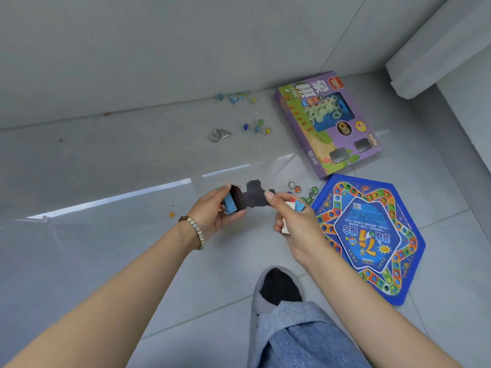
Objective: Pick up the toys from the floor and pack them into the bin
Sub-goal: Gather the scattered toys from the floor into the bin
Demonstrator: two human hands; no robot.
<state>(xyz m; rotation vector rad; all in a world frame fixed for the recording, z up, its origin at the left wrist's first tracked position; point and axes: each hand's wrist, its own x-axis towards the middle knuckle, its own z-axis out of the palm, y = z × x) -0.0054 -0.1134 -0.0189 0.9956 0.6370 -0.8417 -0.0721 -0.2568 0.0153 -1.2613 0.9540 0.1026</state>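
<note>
Blocks [230, 206], light and rigid, are clutched in left hand [212, 215] and right hand [297, 227]; slippery marbles [256, 128] at 12 o'clock are best scooped.

Glossy grey tiled floor [106, 168], pale wall [159, 49] behind.

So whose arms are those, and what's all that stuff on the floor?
Those are a person's own arms. The camera sits on their head and looks down, so you see what they see. The left hand grips a blue block. The right hand holds small blocks and pinches a dark flat piece that reaches across to the left hand. On the floor lie a purple game box, a blue six-sided game board, glass marbles and a metal ring puzzle. No bin shows here.
</note>
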